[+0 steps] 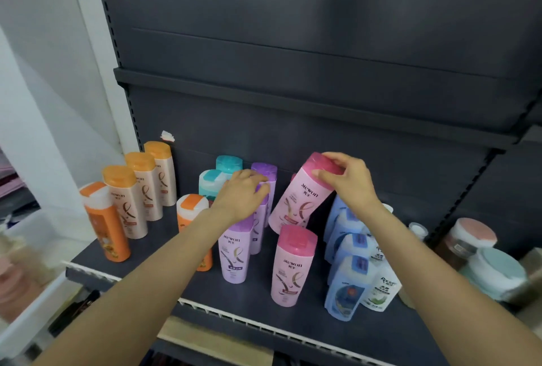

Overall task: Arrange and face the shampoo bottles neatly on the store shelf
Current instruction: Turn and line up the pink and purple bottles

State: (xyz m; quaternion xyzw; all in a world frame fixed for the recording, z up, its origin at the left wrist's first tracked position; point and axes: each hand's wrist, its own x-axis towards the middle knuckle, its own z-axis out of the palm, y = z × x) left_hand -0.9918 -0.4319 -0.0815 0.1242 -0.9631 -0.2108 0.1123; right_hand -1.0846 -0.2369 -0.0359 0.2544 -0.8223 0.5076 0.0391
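Head view: the right hand (pixel 350 180) has its fingers and thumb curled round the dark pink cap of a pink bottle (pixel 296 201), which leans to the left at the back of the dark shelf (pixel 164 271), behind an upright pink bottle with the same label (pixel 291 269). The left hand (pixel 243 194) rests with bent fingers on the top of a purple bottle (pixel 259 219) in the purple row, though whether it truly grips it I cannot tell. Orange-capped bottles (pixel 137 198) stand to the left and blue bottles (pixel 347 251) to the right.

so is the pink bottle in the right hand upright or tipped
Tipped: the pink bottle leans with its cap toward the right, gripped by the right hand.
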